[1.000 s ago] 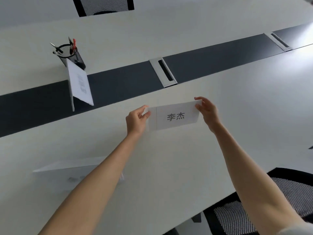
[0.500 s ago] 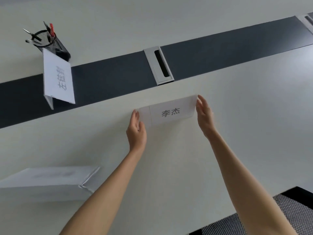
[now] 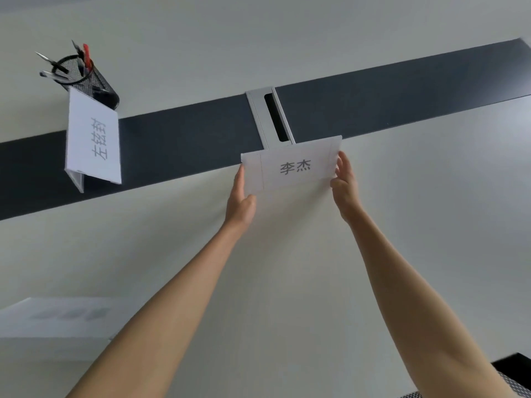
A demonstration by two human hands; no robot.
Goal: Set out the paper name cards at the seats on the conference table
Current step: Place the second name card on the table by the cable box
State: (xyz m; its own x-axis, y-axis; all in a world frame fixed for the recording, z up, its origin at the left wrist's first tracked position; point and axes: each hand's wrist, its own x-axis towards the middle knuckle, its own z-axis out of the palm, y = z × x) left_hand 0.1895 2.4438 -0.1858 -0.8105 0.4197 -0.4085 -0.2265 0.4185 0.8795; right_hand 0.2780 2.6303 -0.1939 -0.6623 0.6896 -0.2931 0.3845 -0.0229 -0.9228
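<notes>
A white folded name card [image 3: 293, 168] with two dark printed characters stands at the near edge of the dark centre strip [image 3: 186, 145] of the white conference table [image 3: 287, 282]. My left hand [image 3: 240, 196] presses against the card's left end with straight fingers. My right hand [image 3: 344, 182] presses its right end the same way. A second name card [image 3: 92, 139] stands on the dark strip at the left, turned sideways. Blurred at the near left lies a third folded white card [image 3: 54, 317].
A black mesh pen holder [image 3: 86, 81] with several pens stands behind the sideways card. A silver cable hatch [image 3: 258, 119] crosses the dark strip just behind the held card. A black mesh chair [image 3: 514, 377] shows at the bottom right corner.
Both hands went from pinching the card's ends to flat fingers on its sides. The card has moved away from me to the edge of the dark strip, in front of the cable hatch.
</notes>
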